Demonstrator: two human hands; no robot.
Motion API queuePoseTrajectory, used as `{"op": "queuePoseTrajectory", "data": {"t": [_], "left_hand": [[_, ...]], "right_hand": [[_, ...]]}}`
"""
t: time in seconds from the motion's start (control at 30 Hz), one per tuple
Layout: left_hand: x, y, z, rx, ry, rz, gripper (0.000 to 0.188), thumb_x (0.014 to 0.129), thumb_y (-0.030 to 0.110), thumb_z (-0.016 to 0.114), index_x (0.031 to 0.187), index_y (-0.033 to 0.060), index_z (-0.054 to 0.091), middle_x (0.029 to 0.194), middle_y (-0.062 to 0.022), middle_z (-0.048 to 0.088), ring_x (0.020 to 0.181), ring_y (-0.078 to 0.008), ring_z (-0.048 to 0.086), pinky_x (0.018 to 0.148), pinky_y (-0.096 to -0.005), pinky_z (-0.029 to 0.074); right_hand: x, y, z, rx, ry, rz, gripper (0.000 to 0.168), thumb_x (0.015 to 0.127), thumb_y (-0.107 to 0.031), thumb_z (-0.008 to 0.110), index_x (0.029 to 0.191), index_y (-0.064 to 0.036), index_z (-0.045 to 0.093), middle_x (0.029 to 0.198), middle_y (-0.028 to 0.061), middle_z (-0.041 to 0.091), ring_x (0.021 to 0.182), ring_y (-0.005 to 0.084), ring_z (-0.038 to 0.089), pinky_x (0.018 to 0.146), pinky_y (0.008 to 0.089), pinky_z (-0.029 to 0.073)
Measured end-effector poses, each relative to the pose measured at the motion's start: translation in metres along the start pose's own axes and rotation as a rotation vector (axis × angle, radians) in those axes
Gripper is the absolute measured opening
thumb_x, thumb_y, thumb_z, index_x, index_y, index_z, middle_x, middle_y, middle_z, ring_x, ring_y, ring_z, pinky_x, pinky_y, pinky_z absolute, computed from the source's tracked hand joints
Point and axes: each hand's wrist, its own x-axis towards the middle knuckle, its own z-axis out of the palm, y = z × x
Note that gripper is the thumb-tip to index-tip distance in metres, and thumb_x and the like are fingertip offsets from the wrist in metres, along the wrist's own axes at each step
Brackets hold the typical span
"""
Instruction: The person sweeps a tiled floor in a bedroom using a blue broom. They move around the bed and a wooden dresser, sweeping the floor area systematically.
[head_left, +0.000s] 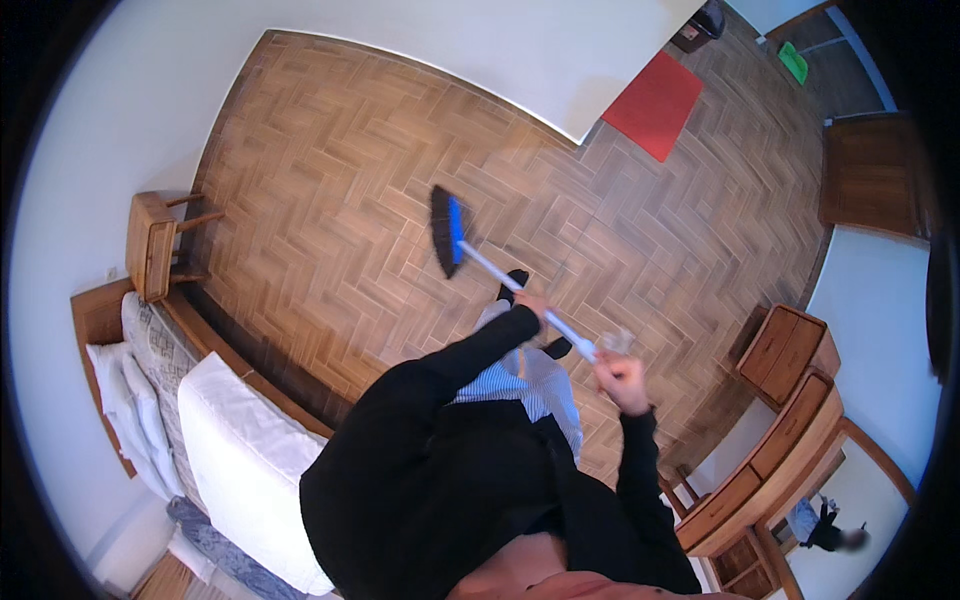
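Note:
A broom with black bristles and a blue head (456, 231) is tilted across the view in front of me. Its pale handle (489, 268) runs from the head down towards my right. My left hand (532, 302) is wrapped around the lower part of the handle, above my feet in dark socks. Near the handle's top end, my right hand (622, 381) is closed around it. Something pale and blurred (616, 341) shows just beyond the right hand; I cannot tell what it is. The bristles appear at or just above the wood-look tile floor (360, 172).
On the left stand a wooden nightstand (150, 244) and a bed with white bedding (247, 457). A red mat (656, 105) lies past the wall corner, with a dark bin (699, 28) and green dustpan (793, 64) beyond. Wooden drawers (784, 352) and a mirror (862, 487) line the right.

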Motion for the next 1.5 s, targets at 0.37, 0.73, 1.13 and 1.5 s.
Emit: {"op": "queuePoseTrajectory", "data": {"t": [0.37,0.73,1.13,1.5], "left_hand": [[-0.014,0.166,-0.074,0.389,-0.058,0.486,0.018,0.063,0.022,0.056,0.075,0.0093,0.058,0.069,-0.0134,0.059,0.068,-0.0296,0.058,0.076,-0.0436,0.040],[0.102,-0.079,-0.162,0.658,-0.040,-0.120,0.020,0.066,0.027,0.053,0.077,0.0129,0.061,0.077,-0.0103,0.059,0.077,-0.0285,0.056,0.070,-0.0495,0.039],[0.081,0.201,0.050,0.664,-0.395,0.583,0.021,0.068,0.022,0.053,0.083,0.0089,0.060,0.083,-0.0135,0.060,0.085,-0.0313,0.055,0.078,-0.0546,0.034],[-0.004,0.184,0.052,0.469,-0.166,0.430,0.037,0.061,0.043,0.052,0.075,0.0095,0.059,0.075,-0.0171,0.059,0.078,-0.0347,0.055,0.079,-0.0490,0.035]], "right_hand": [[-0.049,-0.069,-0.076,0.190,0.375,-0.206,0.026,0.061,0.003,0.038,0.036,0.000,0.045,0.039,0.0047,0.044,0.047,0.0164,0.047,0.069,0.0360,0.041],[0.139,0.073,0.068,0.341,0.280,0.077,0.033,0.074,-0.011,0.050,0.043,0.000,0.050,0.051,0.0053,0.053,0.066,0.0158,0.056,0.073,0.0274,0.041],[-0.101,0.042,-0.095,0.149,0.697,0.056,0.030,0.070,-0.001,0.046,0.040,0.001,0.046,0.045,0.0039,0.047,0.053,0.0135,0.050,0.074,0.0327,0.042],[-0.176,0.070,-0.107,0.296,0.643,0.007,0.025,0.067,-0.002,0.045,0.043,0.002,0.051,0.051,0.0083,0.053,0.063,0.0203,0.056,0.069,0.0353,0.044]]}}
